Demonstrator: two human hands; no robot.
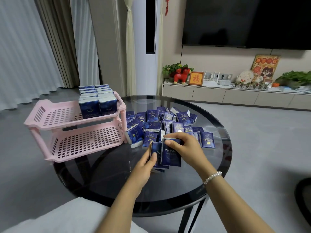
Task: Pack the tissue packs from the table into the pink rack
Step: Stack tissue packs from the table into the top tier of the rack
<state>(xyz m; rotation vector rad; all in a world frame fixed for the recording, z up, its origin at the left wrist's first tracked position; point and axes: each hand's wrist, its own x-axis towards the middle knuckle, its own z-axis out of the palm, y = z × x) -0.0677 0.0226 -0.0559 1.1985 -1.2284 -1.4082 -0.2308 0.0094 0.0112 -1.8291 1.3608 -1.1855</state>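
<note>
Your left hand [148, 161] and right hand [181, 142] both gripped a small stack of tissue packs [170, 154] between them; light, soft, slippery wrappers, best squeezed across the flat faces.

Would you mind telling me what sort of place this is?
Most likely a home living room: a large wall-mounted television, a low cabinet with ornaments and potted plants beneath it, and floor-length curtains by the window.

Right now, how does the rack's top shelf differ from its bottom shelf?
The top shelf holds two rows of upright tissue packs along its right side; the bottom shelf shows none. The top shelf sits farther back, the bottom shelf nearer the table's edge. Both are pink with perforated floors.
</note>
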